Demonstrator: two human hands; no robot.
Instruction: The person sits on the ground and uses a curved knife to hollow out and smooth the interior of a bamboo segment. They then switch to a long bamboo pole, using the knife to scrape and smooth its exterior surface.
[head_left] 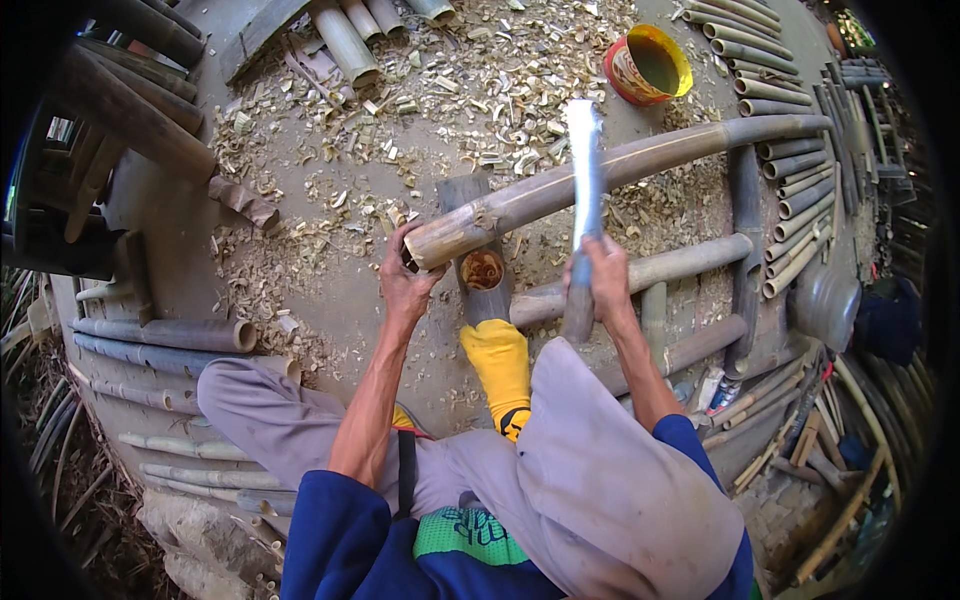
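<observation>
A long bamboo pole point(690, 157) slants across the middle, its cut end at the left. My left hand point(405, 280) is closed around that cut end. My right hand point(603, 278) grips the handle of a machete point(586, 175), whose bright blade points away from me and crosses in front of the pole; whether it touches is unclear. Beneath the pole's left end lies a thicker bamboo piece point(484, 303) with a round hole cut in it. A second crosspiece point(640, 275) of bamboo runs from near that piece to a dark bamboo post point(745, 235).
Pale bamboo chips point(460, 100) litter the ground. A red and yellow bucket point(648, 65) stands beyond the pole. Bamboo lengths lie in rows at the right point(800, 190) and left point(165, 335). My foot in a yellow sock point(498, 365) rests against the holed piece.
</observation>
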